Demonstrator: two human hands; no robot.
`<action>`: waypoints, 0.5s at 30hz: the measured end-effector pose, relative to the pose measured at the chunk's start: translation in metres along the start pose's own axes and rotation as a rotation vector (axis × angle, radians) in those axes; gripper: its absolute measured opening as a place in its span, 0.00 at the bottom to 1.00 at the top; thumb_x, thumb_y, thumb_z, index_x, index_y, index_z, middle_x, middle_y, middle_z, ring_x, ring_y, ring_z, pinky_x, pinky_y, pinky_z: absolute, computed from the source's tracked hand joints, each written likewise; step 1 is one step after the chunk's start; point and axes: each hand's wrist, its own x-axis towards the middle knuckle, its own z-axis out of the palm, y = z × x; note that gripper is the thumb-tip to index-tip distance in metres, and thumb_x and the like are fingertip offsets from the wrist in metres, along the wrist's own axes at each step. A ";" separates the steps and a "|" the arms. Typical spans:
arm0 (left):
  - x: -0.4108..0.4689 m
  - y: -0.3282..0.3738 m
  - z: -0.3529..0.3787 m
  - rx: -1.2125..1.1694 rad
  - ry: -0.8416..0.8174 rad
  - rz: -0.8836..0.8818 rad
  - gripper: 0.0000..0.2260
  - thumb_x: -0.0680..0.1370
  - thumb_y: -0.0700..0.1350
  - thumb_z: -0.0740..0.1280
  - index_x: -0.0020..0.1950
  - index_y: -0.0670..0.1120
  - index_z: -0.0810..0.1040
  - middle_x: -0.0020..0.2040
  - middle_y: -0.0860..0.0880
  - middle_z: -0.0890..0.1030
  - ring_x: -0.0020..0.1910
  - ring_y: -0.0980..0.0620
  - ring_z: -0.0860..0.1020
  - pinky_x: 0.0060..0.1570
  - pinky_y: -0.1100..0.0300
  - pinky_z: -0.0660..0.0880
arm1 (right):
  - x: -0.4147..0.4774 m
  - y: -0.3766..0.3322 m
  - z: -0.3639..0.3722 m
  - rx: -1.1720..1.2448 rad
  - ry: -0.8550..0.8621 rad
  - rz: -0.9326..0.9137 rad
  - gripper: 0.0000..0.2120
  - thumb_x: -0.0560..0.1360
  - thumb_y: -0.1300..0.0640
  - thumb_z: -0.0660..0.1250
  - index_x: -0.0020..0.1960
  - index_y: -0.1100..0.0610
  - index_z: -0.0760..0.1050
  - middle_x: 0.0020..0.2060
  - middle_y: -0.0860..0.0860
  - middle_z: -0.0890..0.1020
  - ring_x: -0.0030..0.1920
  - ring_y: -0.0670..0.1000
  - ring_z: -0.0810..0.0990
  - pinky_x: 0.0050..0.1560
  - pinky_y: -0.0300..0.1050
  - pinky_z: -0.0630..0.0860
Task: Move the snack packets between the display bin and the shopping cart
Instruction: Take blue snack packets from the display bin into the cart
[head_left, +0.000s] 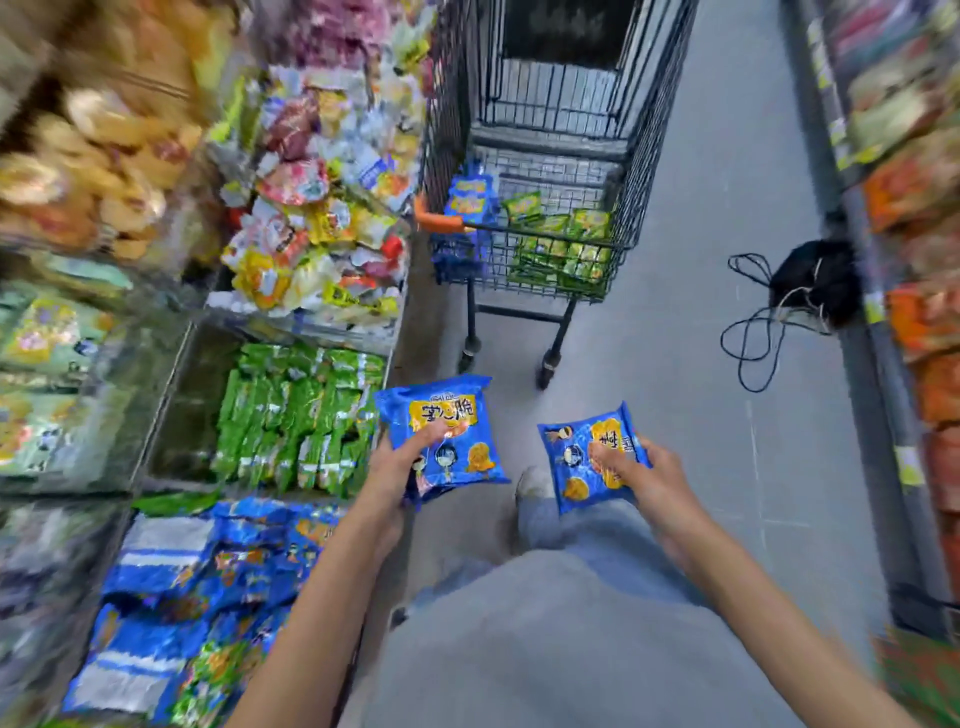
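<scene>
Snack packets (171, 571), glossy blue with yellow labels and cartoon faces, are filling the display bin (150, 484) at lower left; at lower centre the left hand (397, 467) is gripping the left packet (447, 405), the right hand (641, 475) the right packet (574, 470).

One head cam, wide-angle; faces fwd & down the aisle; close over bins (171, 395) at left; cart (649, 156) farther, top centre.
</scene>
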 end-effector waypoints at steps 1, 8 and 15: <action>0.007 0.008 0.011 -0.008 -0.012 0.003 0.32 0.65 0.48 0.69 0.68 0.40 0.71 0.62 0.37 0.78 0.54 0.40 0.79 0.37 0.59 0.81 | 0.010 -0.010 -0.004 0.013 -0.001 -0.005 0.11 0.73 0.61 0.69 0.51 0.68 0.75 0.42 0.59 0.82 0.39 0.55 0.81 0.46 0.50 0.77; 0.043 0.049 0.045 -0.102 0.006 0.019 0.25 0.66 0.48 0.68 0.62 0.44 0.73 0.40 0.49 0.85 0.32 0.54 0.83 0.25 0.66 0.74 | 0.074 -0.082 -0.008 0.036 -0.075 -0.027 0.03 0.72 0.60 0.70 0.44 0.55 0.76 0.37 0.50 0.84 0.35 0.48 0.83 0.40 0.40 0.79; 0.102 0.099 0.038 -0.233 0.079 -0.017 0.23 0.66 0.45 0.68 0.60 0.42 0.75 0.40 0.46 0.85 0.35 0.50 0.84 0.29 0.60 0.78 | 0.147 -0.145 0.028 0.029 -0.115 0.011 0.05 0.72 0.59 0.70 0.47 0.55 0.76 0.42 0.52 0.85 0.38 0.49 0.83 0.46 0.44 0.79</action>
